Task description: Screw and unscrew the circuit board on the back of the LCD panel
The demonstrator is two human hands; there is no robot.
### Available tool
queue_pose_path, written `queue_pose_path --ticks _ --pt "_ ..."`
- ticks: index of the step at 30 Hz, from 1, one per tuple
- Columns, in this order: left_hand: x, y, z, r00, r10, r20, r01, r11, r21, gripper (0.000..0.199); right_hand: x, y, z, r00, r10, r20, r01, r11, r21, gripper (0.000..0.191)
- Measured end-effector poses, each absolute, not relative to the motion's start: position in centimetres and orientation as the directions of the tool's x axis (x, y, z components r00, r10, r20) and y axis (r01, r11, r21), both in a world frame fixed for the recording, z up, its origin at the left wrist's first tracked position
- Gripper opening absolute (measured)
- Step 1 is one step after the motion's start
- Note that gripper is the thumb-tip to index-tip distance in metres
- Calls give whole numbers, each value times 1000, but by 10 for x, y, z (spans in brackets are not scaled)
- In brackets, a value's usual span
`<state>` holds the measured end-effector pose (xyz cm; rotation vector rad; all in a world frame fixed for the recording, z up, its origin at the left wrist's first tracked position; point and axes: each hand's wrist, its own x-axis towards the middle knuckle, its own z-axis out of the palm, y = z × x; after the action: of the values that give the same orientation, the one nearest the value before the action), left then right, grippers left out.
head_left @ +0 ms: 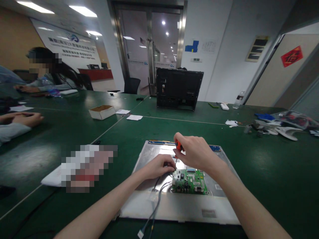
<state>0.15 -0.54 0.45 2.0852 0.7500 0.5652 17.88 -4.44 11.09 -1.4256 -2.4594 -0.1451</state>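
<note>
From my end, the right hand [193, 150] is curled snugly round a red screwdriver [178, 146], shaft down. Left hand [159, 166] is bunched just beside it, fingers nearly closed; can't tell if they're pinching anything. Green circuit board [188, 182] sits just below both hands, on the metal panel [179, 206]. I'd keep the shaft upright, turn slowly, and keep the cables [159, 198] below the left hand slack.
</note>
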Motion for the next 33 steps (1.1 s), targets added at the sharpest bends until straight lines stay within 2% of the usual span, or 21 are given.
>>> queue_pose_path --ticks 12,27,33 --pt "1 -4 4 721 679 137 291 -477 829 12 183 -47 113 -498 809 312 826 553 -114 16" --pt "1 -5 8 701 707 97 298 -414 860 10 182 -43 112 -458 839 292 869 492 -50 20" --pt "0 -4 6 708 695 129 270 -435 859 11 184 -46 113 -520 801 296 810 573 -128 20"
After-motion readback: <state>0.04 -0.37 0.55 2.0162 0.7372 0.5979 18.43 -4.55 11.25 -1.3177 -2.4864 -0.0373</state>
